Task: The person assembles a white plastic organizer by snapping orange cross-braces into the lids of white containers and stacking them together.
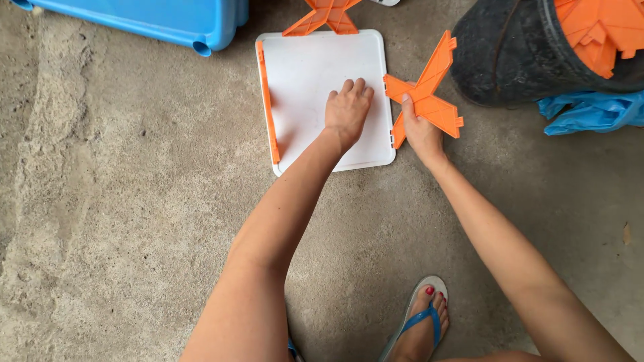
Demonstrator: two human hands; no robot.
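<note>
Rough grey concrete floor (121, 201) fills the view, and a white square panel (305, 74) lies flat on it. On that panel the left hand (347, 110) presses down, fingers curled loosely together and knuckles up, holding nothing. Just right of it, the right hand (419, 131) grips an orange X-shaped piece (429, 90) by its lower arm, thumb on top, and the inner tips of the piece touch the panel's right edge. Far left of the left hand, an orange strip (268, 100) sits along the panel's opposite edge. Beyond the fingers, another orange cross piece (323, 17) touches the panel's far edge. Past the right hand stands a black bucket (510, 57) full of more orange pieces (597, 30), with crumpled blue plastic (590, 110) beside it. A blue bin (168, 20) lies far to the left. Near the wrists, a foot in a blue sandal (419, 322) rests on the floor.
</note>
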